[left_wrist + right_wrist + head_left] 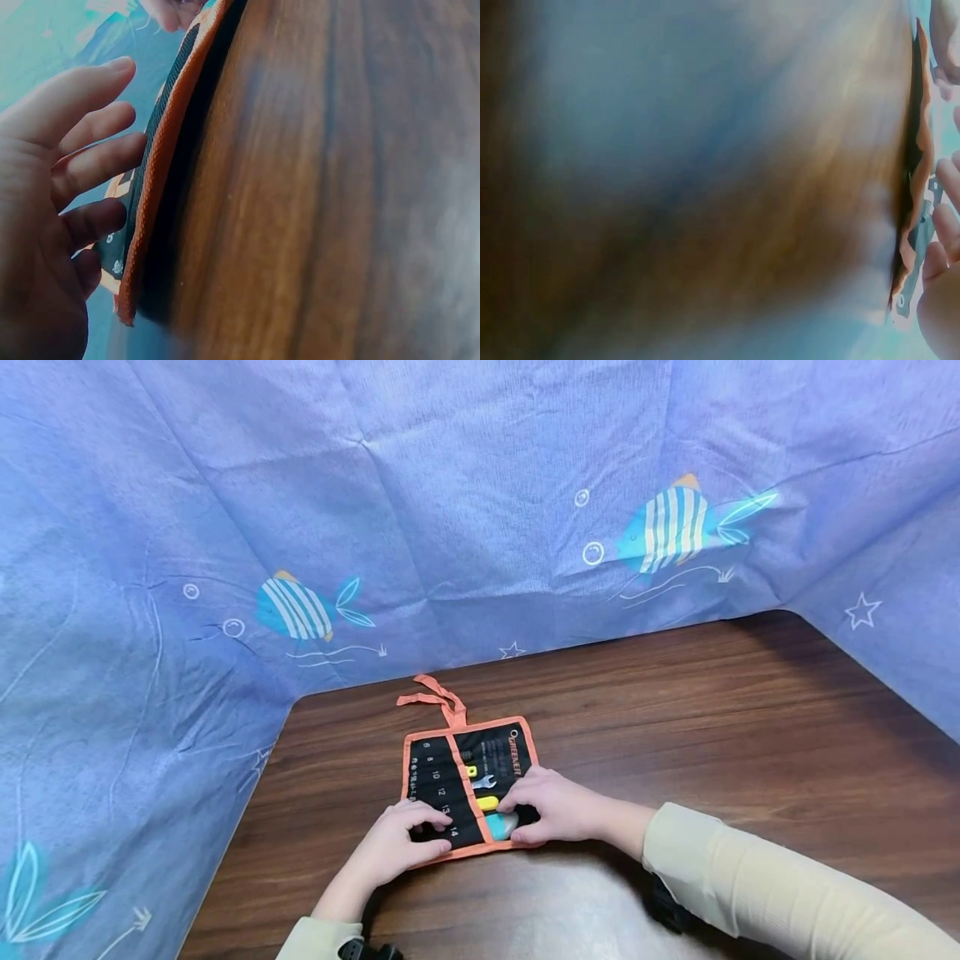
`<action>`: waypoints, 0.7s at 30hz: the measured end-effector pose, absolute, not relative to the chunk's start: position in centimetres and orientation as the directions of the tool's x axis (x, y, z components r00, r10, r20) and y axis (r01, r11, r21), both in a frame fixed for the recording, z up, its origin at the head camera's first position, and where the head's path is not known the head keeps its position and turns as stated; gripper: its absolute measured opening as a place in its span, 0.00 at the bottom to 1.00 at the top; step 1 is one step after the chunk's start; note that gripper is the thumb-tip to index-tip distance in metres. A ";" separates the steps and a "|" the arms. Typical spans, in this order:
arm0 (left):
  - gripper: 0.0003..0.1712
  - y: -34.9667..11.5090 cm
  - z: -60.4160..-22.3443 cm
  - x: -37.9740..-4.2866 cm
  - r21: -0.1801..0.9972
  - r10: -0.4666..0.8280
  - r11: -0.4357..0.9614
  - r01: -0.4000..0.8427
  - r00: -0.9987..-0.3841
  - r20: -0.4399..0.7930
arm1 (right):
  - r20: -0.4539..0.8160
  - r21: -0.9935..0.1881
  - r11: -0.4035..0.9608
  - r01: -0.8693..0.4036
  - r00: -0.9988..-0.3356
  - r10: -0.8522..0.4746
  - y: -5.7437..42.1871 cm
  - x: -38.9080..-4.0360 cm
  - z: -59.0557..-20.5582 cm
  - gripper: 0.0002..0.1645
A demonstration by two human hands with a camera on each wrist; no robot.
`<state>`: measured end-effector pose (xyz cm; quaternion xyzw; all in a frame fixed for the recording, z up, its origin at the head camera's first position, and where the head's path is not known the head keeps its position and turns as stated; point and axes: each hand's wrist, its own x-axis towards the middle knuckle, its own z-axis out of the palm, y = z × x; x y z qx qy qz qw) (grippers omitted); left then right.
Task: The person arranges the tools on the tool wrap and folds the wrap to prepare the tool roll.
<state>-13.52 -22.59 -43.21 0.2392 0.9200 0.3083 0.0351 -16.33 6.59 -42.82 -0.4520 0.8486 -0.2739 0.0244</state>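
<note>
A black fabric tool pouch [467, 747] with orange trim lies spread flat on the table. White size numbers run down its left panel, and the right panel shows a small wrench [484, 782], a yellow piece [487, 803] and a teal piece [498, 825]. My left hand [401, 837] rests at the pouch's lower left, thumb and fingers apart over the numbers. At the lower right, my right hand [553, 807] lies on the pouch, its fingertips beside the teal and yellow pieces. Both wrist views show loosely bent fingers [101, 161] along the orange edge.
Two orange tie straps [442, 697] trail from the pouch's far edge. The brown wooden table [675, 718] extends farthest to the right. Blue cloth [465, 510] printed with fish hangs behind and at both sides.
</note>
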 end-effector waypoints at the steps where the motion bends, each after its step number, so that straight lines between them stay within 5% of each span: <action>1: 0.13 -22.6 -43.2 -13.4 0.579 0.464 0.697 0.424 -0.882 0.087 | 0.208 -0.487 0.439 -0.755 -0.589 -0.781 6.6 -16.3 -42.8 0.21; 21: 0.20 -22.5 -43.2 -13.2 0.603 0.515 0.670 0.434 -0.856 0.045 | 0.203 -0.401 0.486 -0.776 -0.593 -0.779 6.5 -15.8 -43.3 0.28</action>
